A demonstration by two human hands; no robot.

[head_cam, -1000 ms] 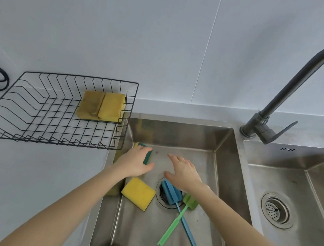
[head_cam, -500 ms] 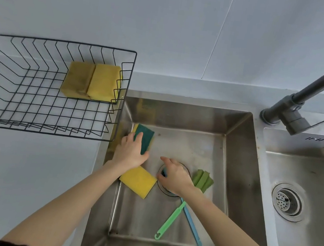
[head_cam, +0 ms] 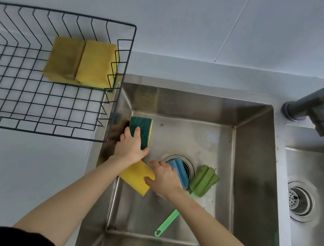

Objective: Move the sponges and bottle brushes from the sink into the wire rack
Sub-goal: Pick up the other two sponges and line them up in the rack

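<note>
— What was seen nearest, low in the frame?
— A green plastic bottle brush (head_cam: 178, 210) and a blue sponge-headed brush (head_cam: 179, 172) lay in the steel sink (head_cam: 252, 167). The right hand (head_cam: 164, 178) was pressed on a yellow sponge (head_cam: 136, 176); whether it was gripped cannot be told.
— And farther up?
— A green-topped sponge (head_cam: 141, 129) was clasped by the left hand (head_cam: 130, 147). Two yellow sponges (head_cam: 82, 62) were seen in the black wire rack (head_cam: 10, 99), upper left.
</note>
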